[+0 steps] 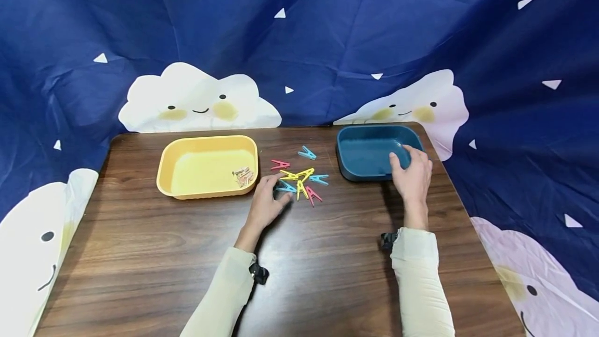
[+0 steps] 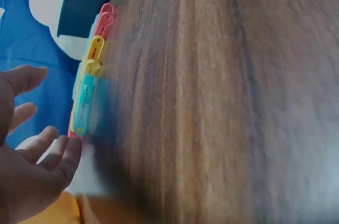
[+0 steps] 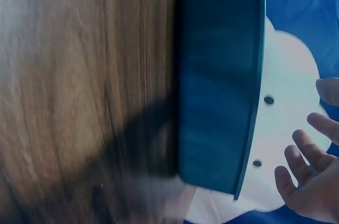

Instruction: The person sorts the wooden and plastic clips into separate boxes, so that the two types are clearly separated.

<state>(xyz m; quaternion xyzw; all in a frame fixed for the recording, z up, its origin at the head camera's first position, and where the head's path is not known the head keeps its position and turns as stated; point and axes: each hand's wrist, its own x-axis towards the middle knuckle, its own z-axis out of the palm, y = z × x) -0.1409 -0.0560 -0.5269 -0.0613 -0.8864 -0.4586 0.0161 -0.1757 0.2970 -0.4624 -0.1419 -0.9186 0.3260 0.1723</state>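
Left grip (image 1: 264,203): we saw it released, just beside the coloured clothespins (image 1: 300,184).
Right grip (image 1: 414,178): we saw it released, over the blue tub (image 1: 362,176).
Clothespins: lay clustered on our desk (image 1: 327,254), between the two tubs.
Yellow tub (image 1: 201,170): held wooden pegs (image 1: 244,176).

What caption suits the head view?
Left hand beside red, yellow and blue plastic clothespins; right hand over blue rectangular plastic tray; yellow rectangular plastic tray holding tan clips.
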